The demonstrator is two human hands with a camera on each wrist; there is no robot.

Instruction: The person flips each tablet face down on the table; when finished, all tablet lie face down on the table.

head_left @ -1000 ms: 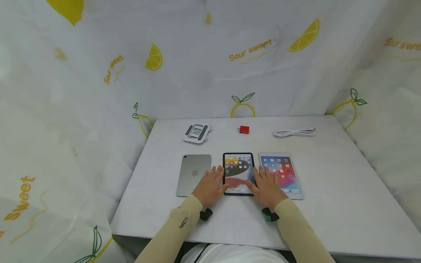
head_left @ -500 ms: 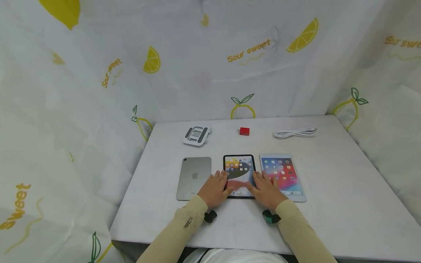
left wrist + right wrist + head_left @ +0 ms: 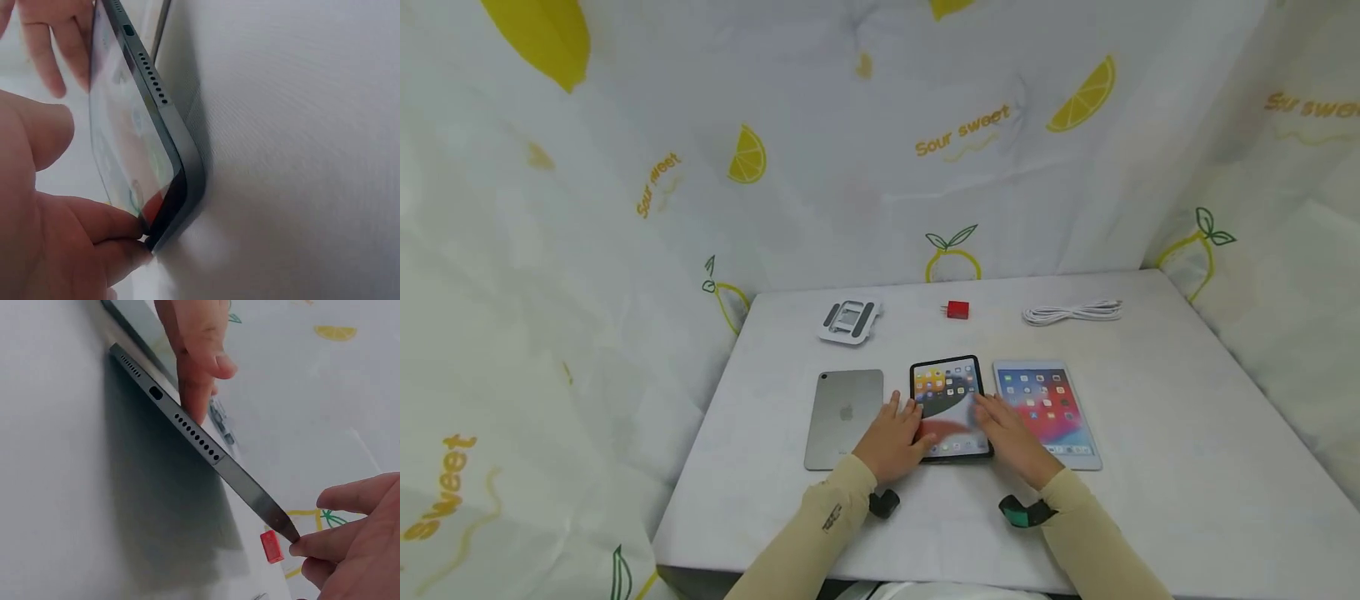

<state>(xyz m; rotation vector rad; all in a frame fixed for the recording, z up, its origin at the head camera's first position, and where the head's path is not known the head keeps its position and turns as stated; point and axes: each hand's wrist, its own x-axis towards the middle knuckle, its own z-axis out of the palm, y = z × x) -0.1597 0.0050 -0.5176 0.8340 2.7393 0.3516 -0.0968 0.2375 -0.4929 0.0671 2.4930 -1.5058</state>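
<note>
Between my hands lies a black-rimmed tablet (image 3: pixel 946 400), its screen lit and showing app icons. Its right side is tilted up off the table, with a shadow beneath it in the right wrist view. My left hand (image 3: pixel 887 442) touches the left edge with outstretched fingers, which meet the rim in the left wrist view. At the raised right edge, the fingertips of my right hand (image 3: pixel 1015 437) touch the tablet's corner (image 3: pixel 290 531); the thumb is hidden. A grey tablet (image 3: pixel 846 412) lies face down to the left. On the right, a white-framed tablet (image 3: pixel 1052 408) lies face up.
Along the back of the white table (image 3: pixel 1187 467) are a white folding stand (image 3: pixel 848 323), a red charger plug (image 3: pixel 957 310) and a bundled white cable (image 3: pixel 1072 312). A lemon-print curtain (image 3: pixel 820 217) surrounds the table on its back and sides.
The middle tablet, flat before, now has its right side raised and is slightly turned. My right fingers have shifted onto its right edge. The head view has tipped slightly upward.
</note>
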